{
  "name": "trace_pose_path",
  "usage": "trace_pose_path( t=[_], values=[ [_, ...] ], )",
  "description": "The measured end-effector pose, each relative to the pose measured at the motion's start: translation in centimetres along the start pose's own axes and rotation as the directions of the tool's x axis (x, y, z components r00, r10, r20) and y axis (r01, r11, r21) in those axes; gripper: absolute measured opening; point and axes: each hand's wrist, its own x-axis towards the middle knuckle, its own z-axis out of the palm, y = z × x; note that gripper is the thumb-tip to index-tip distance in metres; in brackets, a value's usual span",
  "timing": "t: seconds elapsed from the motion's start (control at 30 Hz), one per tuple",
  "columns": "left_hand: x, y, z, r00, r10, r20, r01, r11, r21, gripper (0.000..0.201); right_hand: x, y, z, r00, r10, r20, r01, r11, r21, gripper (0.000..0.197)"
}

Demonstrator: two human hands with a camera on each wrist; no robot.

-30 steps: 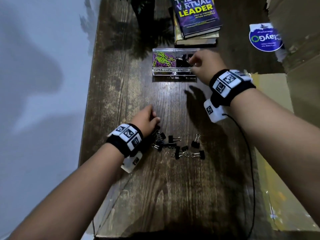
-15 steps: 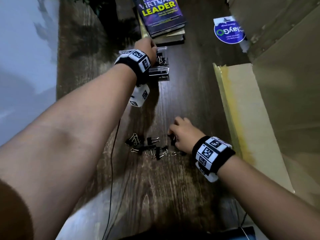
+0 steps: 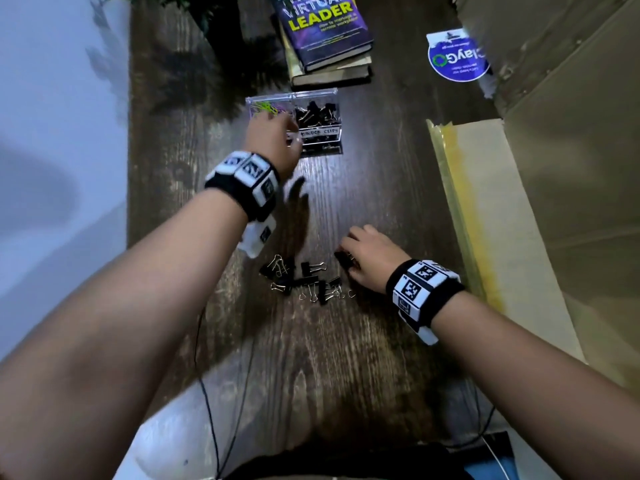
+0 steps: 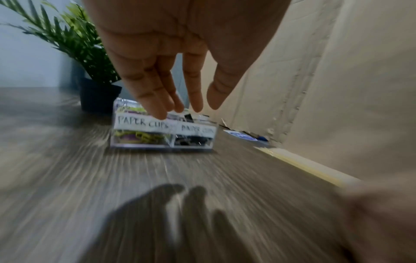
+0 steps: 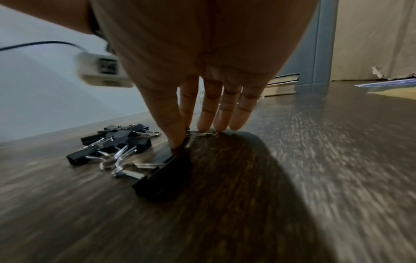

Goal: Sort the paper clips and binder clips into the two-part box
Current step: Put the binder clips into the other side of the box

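Note:
The clear two-part box [image 3: 322, 133] stands at the middle of the dark wood table. Its left part holds coloured paper clips [image 3: 265, 107], its right part black binder clips [image 3: 317, 114]. My left hand [image 3: 273, 135] hovers just in front of the box [image 4: 162, 131]. In the left wrist view its fingers [image 4: 157, 99] are straight, spread and empty. A pile of loose binder clips [image 3: 304, 280] lies nearer me. My right hand [image 3: 360, 258] is down at the pile's right end. There its thumb and forefinger [image 5: 184, 137] pinch a binder clip [image 5: 200, 133] on the table.
Stacked books [image 3: 325, 32] and a potted plant [image 3: 221, 32] stand behind the box. A round blue sticker [image 3: 457, 58] lies at the back right. Cardboard sheets [image 3: 502, 220] run along the table's right side. Wrist cables [image 3: 207, 393] trail toward me.
My left hand has drawn back from over the box to just in front of it, fingers now spread and empty. The right hand stays on the pile's right end.

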Motion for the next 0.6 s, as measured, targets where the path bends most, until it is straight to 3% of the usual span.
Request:
trace_pose_path(
  t=[0.13,0.2,0.3,0.37,0.47,0.6],
  values=[
    [-9.9,-0.9,1.0,0.977,0.063,0.204,-0.045,0.995,-0.092,0.017,-0.1,-0.3,0.2,1.0,0.023,0.001,-0.023,1.0,0.021,0.033],
    [-14.5,-0.3,1.8,0.954,0.114,0.278,-0.082,0.989,-0.123,0.014,-0.7,-0.2,0.2,0.996,0.091,-0.009,-0.089,0.984,0.152,0.027],
    [-18.7,1.0,3.7,0.928,0.165,0.334,-0.133,0.984,-0.116,0.026,-2.2,0.1,0.4,0.968,0.251,-0.004,-0.219,0.855,0.47,0.024],
    [-20.0,1.7,5.1,0.906,0.135,0.401,-0.12,0.991,-0.063,0.039,-3.4,0.4,0.7,0.957,0.291,0.0,-0.238,0.781,0.577,0.028],
    [-20.7,2.0,6.2,0.884,0.129,0.45,-0.133,0.991,-0.023,0.047,-4.6,0.7,1.1,0.964,0.265,0.007,-0.231,0.828,0.51,0.033],
    [-20.8,2.2,5.6,0.898,0.129,0.42,-0.14,0.99,-0.006,0.035,-5.2,0.0,1.9,0.964,0.259,-0.067,-0.21,0.887,0.411,0.029]
  ],
)
